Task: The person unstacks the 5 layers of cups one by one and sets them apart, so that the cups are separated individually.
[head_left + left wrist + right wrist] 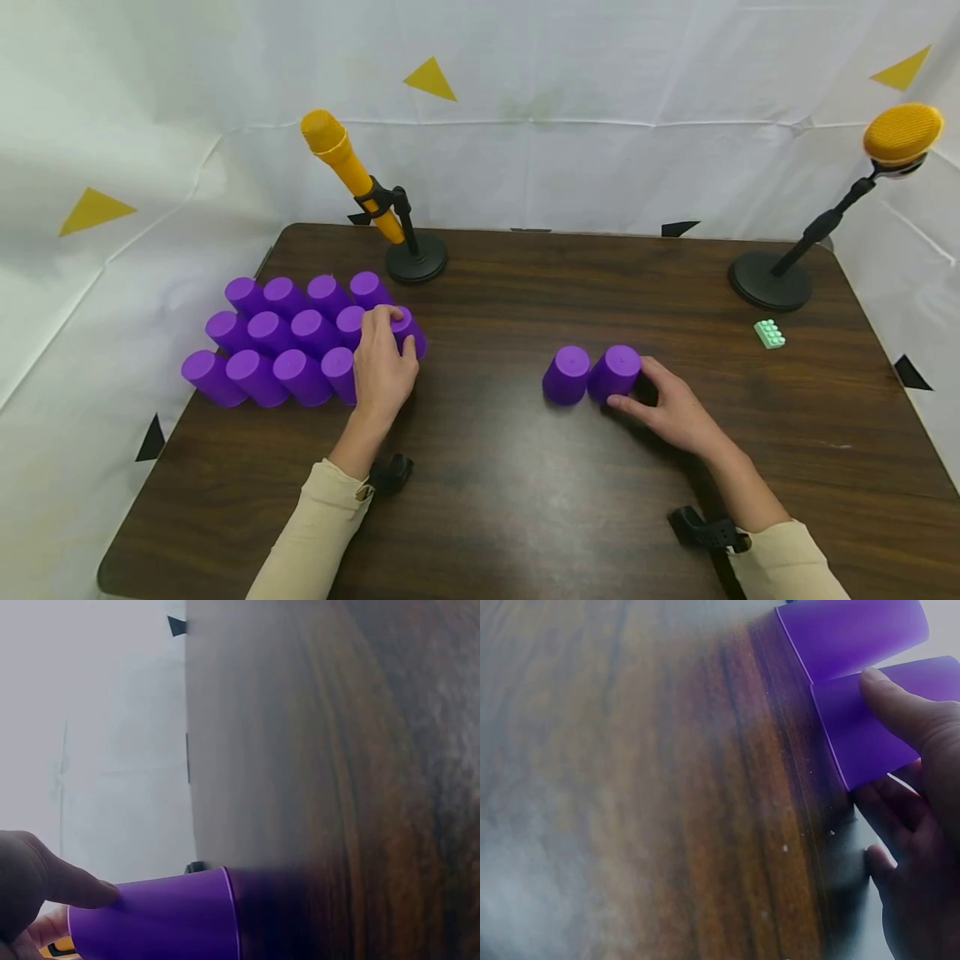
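Several purple cups (257, 379) stand upside down in rows on the left of the table. My left hand (382, 358) is at the right end of these rows and grips a purple cup (410, 333) between thumb and fingers. The left wrist view shows the thumb (94, 891) against that cup's (169, 919) side. Mid-table, two more upside-down cups stand side by side. My right hand (675, 408) holds the right one (615, 372), thumb in front and fingers behind. Its neighbour on the left (566, 375) is untouched.
A yellow microphone (348, 167) on a black stand is behind the rows. Another yellow microphone (902, 133) stands at the back right, with a pale green toy brick (769, 334) in front of it. White sheeting (562, 175) hangs behind the brown table (480, 517).
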